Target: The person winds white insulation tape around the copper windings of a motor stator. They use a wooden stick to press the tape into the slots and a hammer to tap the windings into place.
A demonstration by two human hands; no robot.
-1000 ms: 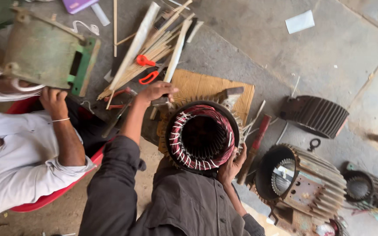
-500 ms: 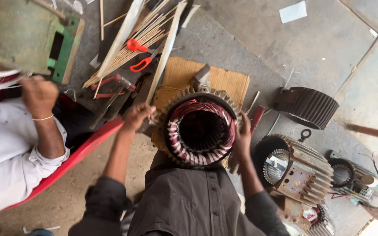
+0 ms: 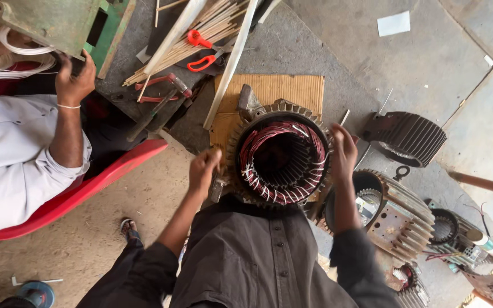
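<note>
A motor stator [image 3: 281, 197] with red and white copper windings stands upright on a sheet of cardboard [image 3: 283, 90] just in front of me. My left hand [image 3: 203, 170] is closed in a fist at the stator's left rim, and a small metal tool [image 3: 218, 187] pokes out below it. My right hand [image 3: 343, 151] grips the stator's right rim, fingers curled over the edge. My dark shirt hides the stator's near side.
At left a co-worker in a white shirt sits on a red chair [image 3: 87, 185], one hand [image 3: 74, 80] on a green machine [image 3: 58, 23]. Thin wooden sticks [image 3: 201, 28], orange-handled scissors [image 3: 201, 51] and red pliers [image 3: 161, 85] lie beyond. Finned motor housings [image 3: 395, 214] and a dark fan cover [image 3: 406, 137] lie at right.
My left hand pulled back from the tools beyond the cardboard to the stator's left rim, now closed around a small tool. My right hand slid up the stator's right rim.
</note>
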